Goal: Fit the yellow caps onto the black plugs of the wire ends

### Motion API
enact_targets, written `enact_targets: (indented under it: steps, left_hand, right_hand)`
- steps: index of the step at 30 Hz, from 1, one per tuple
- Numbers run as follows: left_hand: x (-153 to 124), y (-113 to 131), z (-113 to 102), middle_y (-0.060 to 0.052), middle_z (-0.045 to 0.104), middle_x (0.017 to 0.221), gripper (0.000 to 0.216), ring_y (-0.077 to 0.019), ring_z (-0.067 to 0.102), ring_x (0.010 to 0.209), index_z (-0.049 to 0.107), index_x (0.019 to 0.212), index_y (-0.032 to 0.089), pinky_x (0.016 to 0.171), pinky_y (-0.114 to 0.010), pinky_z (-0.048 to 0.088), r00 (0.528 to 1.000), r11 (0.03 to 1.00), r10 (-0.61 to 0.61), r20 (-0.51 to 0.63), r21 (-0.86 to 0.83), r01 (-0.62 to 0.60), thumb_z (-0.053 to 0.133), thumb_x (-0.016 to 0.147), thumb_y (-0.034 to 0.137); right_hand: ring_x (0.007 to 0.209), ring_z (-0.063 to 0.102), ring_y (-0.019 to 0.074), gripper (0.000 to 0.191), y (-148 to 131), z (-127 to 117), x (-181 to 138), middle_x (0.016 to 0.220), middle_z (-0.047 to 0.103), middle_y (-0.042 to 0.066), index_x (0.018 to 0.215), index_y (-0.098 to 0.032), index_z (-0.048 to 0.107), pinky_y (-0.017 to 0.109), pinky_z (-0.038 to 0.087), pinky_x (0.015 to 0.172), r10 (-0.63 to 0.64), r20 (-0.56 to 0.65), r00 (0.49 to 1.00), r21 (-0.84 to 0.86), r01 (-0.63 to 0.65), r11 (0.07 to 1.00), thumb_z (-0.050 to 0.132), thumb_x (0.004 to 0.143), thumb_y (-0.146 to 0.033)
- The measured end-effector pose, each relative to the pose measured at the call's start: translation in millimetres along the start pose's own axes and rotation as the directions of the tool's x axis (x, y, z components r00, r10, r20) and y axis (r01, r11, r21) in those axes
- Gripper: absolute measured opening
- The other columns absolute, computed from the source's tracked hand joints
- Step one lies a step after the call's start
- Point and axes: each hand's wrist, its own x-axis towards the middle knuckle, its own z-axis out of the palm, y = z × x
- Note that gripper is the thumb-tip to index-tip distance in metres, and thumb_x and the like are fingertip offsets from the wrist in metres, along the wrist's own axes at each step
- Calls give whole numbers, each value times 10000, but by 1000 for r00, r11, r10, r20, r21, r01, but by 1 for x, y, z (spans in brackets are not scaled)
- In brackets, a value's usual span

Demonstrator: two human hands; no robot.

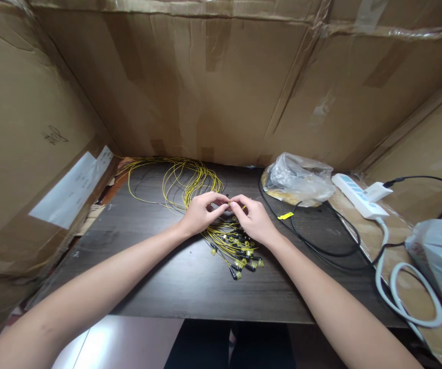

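Note:
My left hand [204, 211] and my right hand [252, 218] meet over the middle of the dark table, thumbs and index fingers pinched close together. Between the fingertips is a small yellow piece, probably the end of a wire; the fingers hide most of it. Beneath and in front of the hands lies a bunch of yellow wires [221, 241] whose ends carry black parts with clear yellow caps [239, 264]. Behind my left hand, the long yellow and black wires [193, 182] loop away toward the back left of the table.
A clear plastic bag [299, 179] with yellowish contents sits at the back right. Beside it are a white power strip [359, 197] with a plugged-in adapter, a black cable [320, 251] with a yellow tag, and a white cord [393, 302]. Cardboard walls [190, 92] enclose the table.

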Motion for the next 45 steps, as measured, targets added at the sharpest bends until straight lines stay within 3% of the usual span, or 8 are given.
enact_targets:
  steps: [13, 19, 26, 34, 41, 45]
  left_hand:
    - [0, 3, 2, -48, 772, 883, 138, -132, 690, 722, 772, 940, 162, 608, -206, 539, 999, 999, -18, -40, -38, 17, 676, 876, 236]
    - [0, 4, 2, -46, 772, 870, 133, -127, 682, 708, 772, 909, 158, 600, -202, 531, 998, 998, -34, -48, -45, 32, 681, 862, 243]
    - [-1, 4, 1, -45, 754, 867, 143, -105, 640, 647, 771, 943, 155, 583, -200, 525, 1000, 999, 8, -20, -44, -9, 680, 862, 231]
    - [0, 4, 1, -37, 756, 868, 131, -104, 647, 654, 757, 921, 157, 583, -188, 530, 999, 1000, -17, -36, -27, 16, 675, 848, 228]
    - [-1, 5, 0, -39, 737, 841, 124, -112, 650, 667, 745, 913, 152, 580, -192, 533, 1000, 1000, 4, -19, -22, -5, 672, 839, 220]
    - [0, 5, 1, -40, 745, 838, 121, -118, 659, 673, 745, 905, 151, 573, -191, 532, 999, 1000, -19, -33, -22, 18, 677, 831, 219]
  right_hand:
    - [672, 603, 162, 276, -2, -1, 1, 749, 675, 26, 840, -198, 596, 276, 411, 655, -31, 27, 999, 16, 31, 999, 430, 1007, -341]
    - [683, 575, 161, 155, -4, -2, -1, 775, 643, 23, 906, -191, 602, 267, 400, 634, -14, 18, 1000, 16, 14, 1000, 514, 952, -309]
    - [607, 515, 149, 388, -5, -1, 0, 637, 569, 8, 693, -204, 508, 277, 360, 615, 3, 79, 997, 4, -4, 1000, 370, 1016, -368]
    - [665, 543, 154, 144, -6, -2, 0, 751, 619, 11, 875, -190, 594, 269, 389, 636, 6, 16, 1000, 55, -7, 998, 525, 929, -304]
    - [634, 532, 158, 359, -4, -1, 0, 654, 592, 11, 713, -203, 541, 276, 381, 629, 11, 80, 997, 3, -11, 1000, 393, 1009, -341]
    - [655, 545, 158, 270, -5, -2, 0, 711, 622, 12, 814, -197, 592, 272, 390, 625, 22, 55, 998, 34, -24, 999, 443, 987, -341]
